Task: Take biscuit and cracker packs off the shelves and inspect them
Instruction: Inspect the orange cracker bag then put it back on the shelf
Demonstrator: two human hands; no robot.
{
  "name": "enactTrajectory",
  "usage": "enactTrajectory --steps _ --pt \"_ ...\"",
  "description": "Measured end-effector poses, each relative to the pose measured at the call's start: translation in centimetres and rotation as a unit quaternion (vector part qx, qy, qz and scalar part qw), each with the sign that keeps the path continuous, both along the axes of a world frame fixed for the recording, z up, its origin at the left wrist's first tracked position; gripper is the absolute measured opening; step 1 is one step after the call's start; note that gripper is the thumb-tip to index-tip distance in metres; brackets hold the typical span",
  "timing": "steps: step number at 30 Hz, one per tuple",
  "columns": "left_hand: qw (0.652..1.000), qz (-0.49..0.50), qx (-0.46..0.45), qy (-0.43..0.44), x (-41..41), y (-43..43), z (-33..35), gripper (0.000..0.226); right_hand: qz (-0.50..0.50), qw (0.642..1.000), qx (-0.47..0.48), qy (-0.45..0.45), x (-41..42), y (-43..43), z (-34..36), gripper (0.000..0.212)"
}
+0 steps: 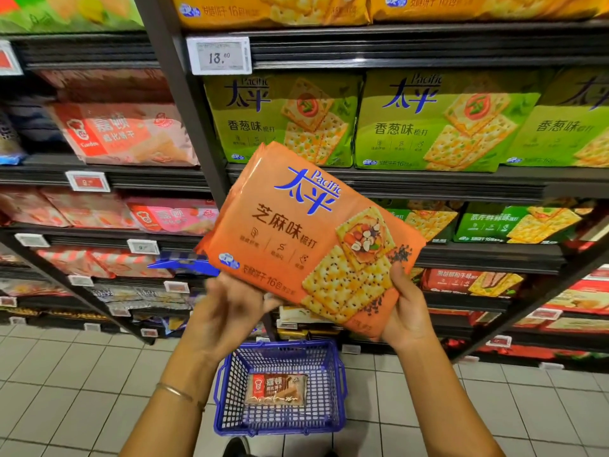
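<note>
Orange Pacific cracker pack (pixel 306 239) held up in two hands before the shelves.

The pack is tilted, front face to the camera, in the air above a blue wire basket (pixel 339 390) on the tiled floor (pixel 66 374). The right hand (pixel 408 311) grips the pack's lower right corner, thumb on the front and fingers behind it. The left hand (pixel 227 311) is blurred at the lower left edge, touching it from below; I cannot tell whether its fingers grip or only support. A thin bracelet (pixel 178 392) sits on the left wrist. A small Garden wafer pack (pixel 276 389) lies flat on the basket's bottom. Behind, green Pacific cracker packs (pixel 438 123) stand along a shelf's front edge, under a price tag (pixel 219 56) reading 13.60.
</note>
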State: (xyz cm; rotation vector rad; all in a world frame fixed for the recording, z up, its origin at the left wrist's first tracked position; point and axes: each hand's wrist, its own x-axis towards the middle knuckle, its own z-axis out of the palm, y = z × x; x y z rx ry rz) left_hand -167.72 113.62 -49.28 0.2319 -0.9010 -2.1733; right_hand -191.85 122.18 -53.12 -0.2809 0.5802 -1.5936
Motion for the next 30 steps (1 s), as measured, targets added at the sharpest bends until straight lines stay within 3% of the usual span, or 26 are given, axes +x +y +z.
enactTrajectory --steps 2,3,5,8,9,11,13,16,20,23,26,30 --pt "0.987 0.125 0.000 -0.104 -0.7 -0.3 0.5 0.080 0.009 1.000 -0.015 -0.005 0.1 0.0 0.1 0.077" --pt "0.980 0.157 -0.003 -0.125 -1.0 -0.3 0.8 0.084 0.016 1.000 -0.015 -0.008 0.1 0.1 0.1 0.078" --pt "0.970 0.198 0.015 -0.138 -1.6 -0.3 0.9 0.092 0.027 1.000 -0.007 -0.008 0.0 0.2 0.0 0.083" --pt "0.959 0.244 0.013 -0.141 -1.7 -0.5 0.9 0.051 0.036 0.999 0.005 0.017 -1.1 0.1 0.0 0.095" --pt "0.958 0.247 -0.004 -0.147 -1.5 -0.7 0.9 0.047 0.025 0.999 0.009 0.045 -1.7 -0.1 0.2 0.091" --pt "0.953 0.251 -0.038 -0.165 -1.1 -1.0 1.1 0.049 -0.038 0.983 0.031 0.177 -2.9 -0.5 1.1 0.071" --pt "0.948 0.257 -0.074 -0.174 -1.0 -1.1 1.5 0.057 -0.110 0.931 0.055 0.344 -4.2 -0.8 2.4 0.066" --pt "0.948 0.241 -0.109 -0.178 -1.4 -1.0 2.0 0.058 -0.067 0.873 -0.002 0.483 -5.0 -1.3 4.0 0.074" --pt "0.954 0.208 -0.123 -0.179 -2.5 -0.6 2.2 0.052 0.060 0.885 -0.010 0.462 -3.5 -1.8 4.4 0.075" --pt "0.961 0.181 -0.115 -0.175 -2.7 -0.9 1.9 0.061 0.051 0.913 0.005 0.405 -3.0 -1.3 4.1 0.075" --pt "0.965 0.138 -0.103 -0.196 -2.2 -1.0 0.5 0.080 0.025 0.934 0.012 0.356 -2.8 -1.0 3.6 0.057" --pt "0.946 0.096 -0.117 -0.287 -2.4 0.7 -2.4 0.067 0.013 0.957 0.041 0.285 -2.1 -0.9 3.0 0.043"
